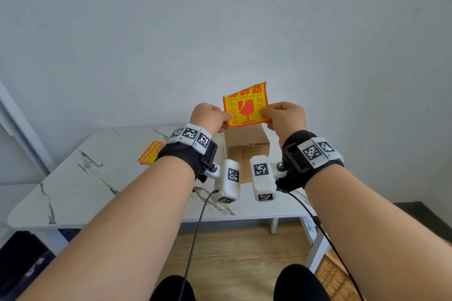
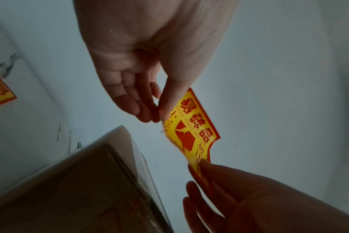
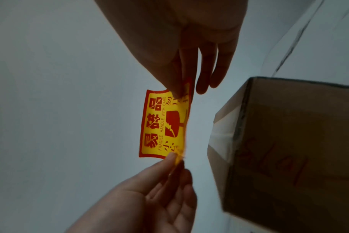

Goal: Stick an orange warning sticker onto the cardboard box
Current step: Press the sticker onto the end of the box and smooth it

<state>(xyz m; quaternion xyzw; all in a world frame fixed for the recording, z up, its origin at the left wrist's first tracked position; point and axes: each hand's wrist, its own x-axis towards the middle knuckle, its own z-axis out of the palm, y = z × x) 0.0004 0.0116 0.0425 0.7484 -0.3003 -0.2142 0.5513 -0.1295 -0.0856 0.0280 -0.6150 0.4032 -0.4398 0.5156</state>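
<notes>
Head view shows your left hand (image 1: 210, 115) and right hand (image 1: 285, 115) pinching the sticker (image 1: 247, 105) by its sides above the box (image 1: 247, 144) on the bench (image 1: 97, 178), so next lower it flat onto the top.

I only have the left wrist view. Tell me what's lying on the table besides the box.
Observer: A stack of spare stickers lies left of the cardboard box.
Operator: Report any marking on the box.
Observer: Red handwriting runs along its near side.
Operator: Give me the sticker's position.
Observer: The left hand and right hand pinch the fragile sticker by its sides, above the box's top.
</notes>
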